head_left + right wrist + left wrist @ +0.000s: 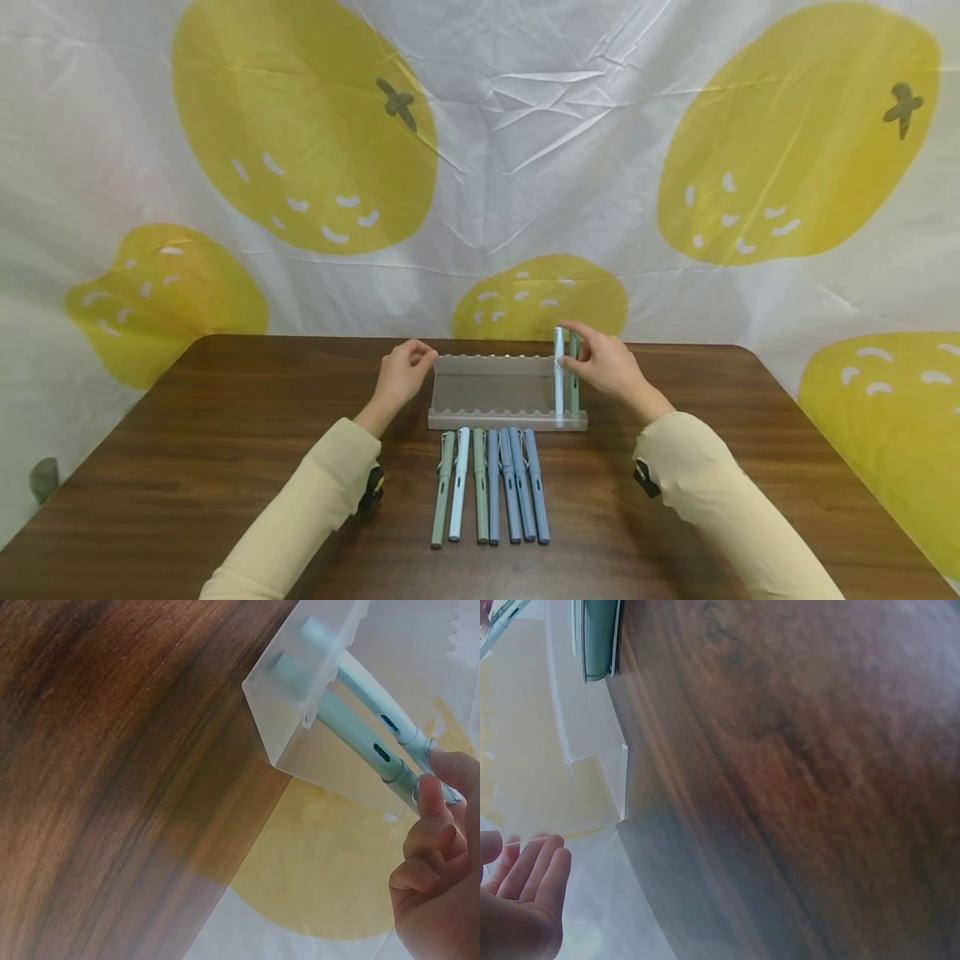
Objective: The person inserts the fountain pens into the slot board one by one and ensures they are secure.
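Observation:
A clear pen rack (491,392) with scalloped edges stands toward the back of the table. At its upper left corner, my left hand (403,368) holds the edge between thumb and fingers; the left wrist view shows those fingers (544,874) close together. My right hand (606,363) pinches the upper part of a light blue pen (558,383), which leans in a notch near the rack's right end. Just right of it, a green pen (575,387) leans in the rack, partly behind my fingers. Both pens' lower ends show through the clear front wall (289,682) in the right wrist view.
In front of the rack lies a row of several capped pens: green pens (443,492), a light blue pen (459,487) and darker blue pens (513,492). Behind the brown wooden table (675,542) hangs a white cloth (525,167) with yellow fruit prints.

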### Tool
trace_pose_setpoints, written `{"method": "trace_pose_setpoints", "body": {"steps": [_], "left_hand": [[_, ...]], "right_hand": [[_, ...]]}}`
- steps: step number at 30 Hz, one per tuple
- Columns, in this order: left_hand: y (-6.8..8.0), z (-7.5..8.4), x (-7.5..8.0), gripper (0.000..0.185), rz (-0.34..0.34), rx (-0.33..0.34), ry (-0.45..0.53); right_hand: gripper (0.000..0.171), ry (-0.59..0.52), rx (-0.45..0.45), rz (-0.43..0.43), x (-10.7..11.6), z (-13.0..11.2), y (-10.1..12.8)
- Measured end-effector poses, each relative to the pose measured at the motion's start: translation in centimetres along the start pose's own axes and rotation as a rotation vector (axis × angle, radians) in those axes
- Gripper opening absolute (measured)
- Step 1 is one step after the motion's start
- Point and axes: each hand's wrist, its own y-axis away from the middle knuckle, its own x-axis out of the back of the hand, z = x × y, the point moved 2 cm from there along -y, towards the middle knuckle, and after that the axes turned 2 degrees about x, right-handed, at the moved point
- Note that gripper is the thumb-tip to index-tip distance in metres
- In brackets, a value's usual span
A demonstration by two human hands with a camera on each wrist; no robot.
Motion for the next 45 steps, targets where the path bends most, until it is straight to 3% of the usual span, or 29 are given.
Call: {"method": "trace_pose_setpoints", "body": {"steps": [5,12,15,26,45], "left_hand": [[0.0,-0.1,-0.1,0.019,0.014,0.001,-0.001],[0.0,0.1,-0.1,0.019,0.013,-0.001,0.002],[0.0,0.1,0.0,0.019,0.011,0.001,0.003],[-0.1,-0.2,-0.2,0.019,0.004,0.006,-0.002],[0.0,0.0,0.0,0.02,0.012,-0.01,0.0]], "right_hand": [[0.054,-0.018,0.004,0.022,0.0,0.0,0.3],[0.045,-0.043,0.079,0.161,0.1,-0.3,1.3],[0.043,-0.049,0.101,0.178,-0.2,-0.5,2.0],[0.039,-0.099,0.085,0.127,-1.8,-0.8,3.9],[0.032,-0.168,0.103,0.021,-3.4,-1.6,5.3]]}}
